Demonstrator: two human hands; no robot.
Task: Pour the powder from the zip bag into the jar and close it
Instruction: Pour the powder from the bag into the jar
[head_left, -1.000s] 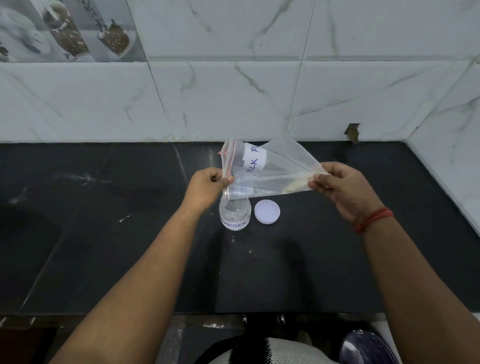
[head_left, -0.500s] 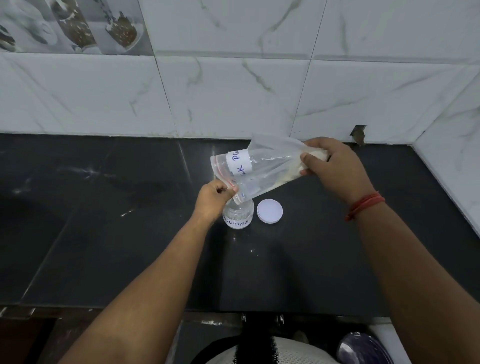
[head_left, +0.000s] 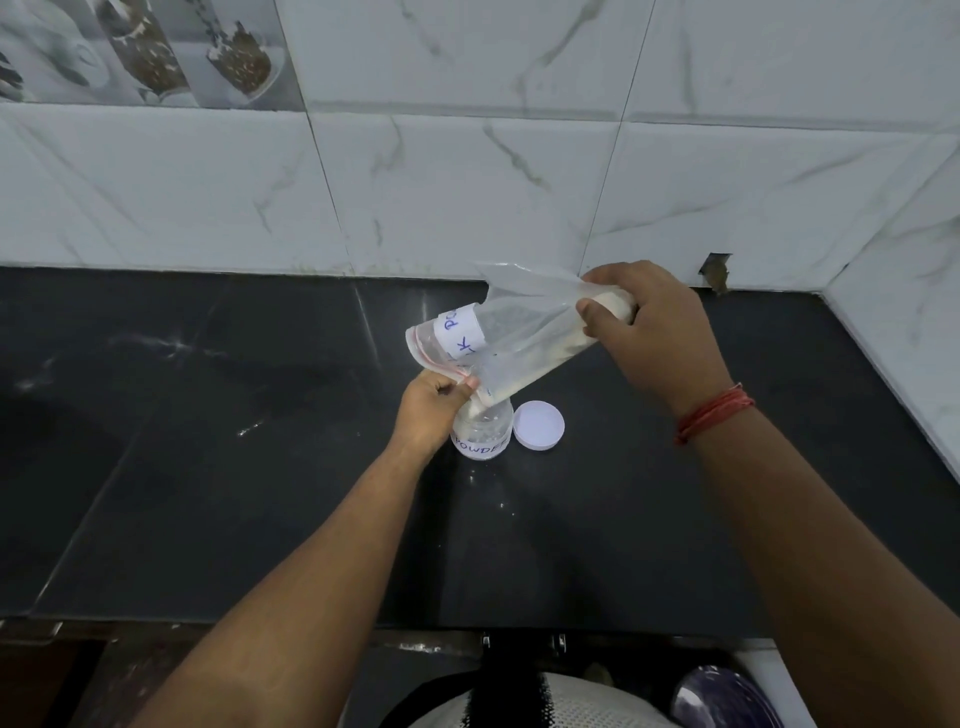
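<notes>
A clear zip bag (head_left: 524, 332) with a white handwritten label is tilted steeply, its open mouth down over the small clear jar (head_left: 483, 434) labelled POWDER on the black counter. My left hand (head_left: 434, 410) pinches the bag's red zip edge right above the jar mouth. My right hand (head_left: 649, 332) grips the raised bottom corner, where pale powder is bunched. Powder lies along the bag's lower fold and at the jar's mouth. The jar's white lid (head_left: 538, 424) lies flat on the counter just right of the jar.
The black counter (head_left: 208, 441) meets a white marble-tiled wall (head_left: 467, 182) behind and at the right corner. A few powder specks (head_left: 501, 504) dot the counter in front of the jar. A dark purple round object (head_left: 727, 699) shows below the counter edge.
My right hand has lifted the bag's bottom corner higher and toward the wall, steepening the tilt. My left hand has kept the bag's mouth over the jar, and powder has slid down to it.
</notes>
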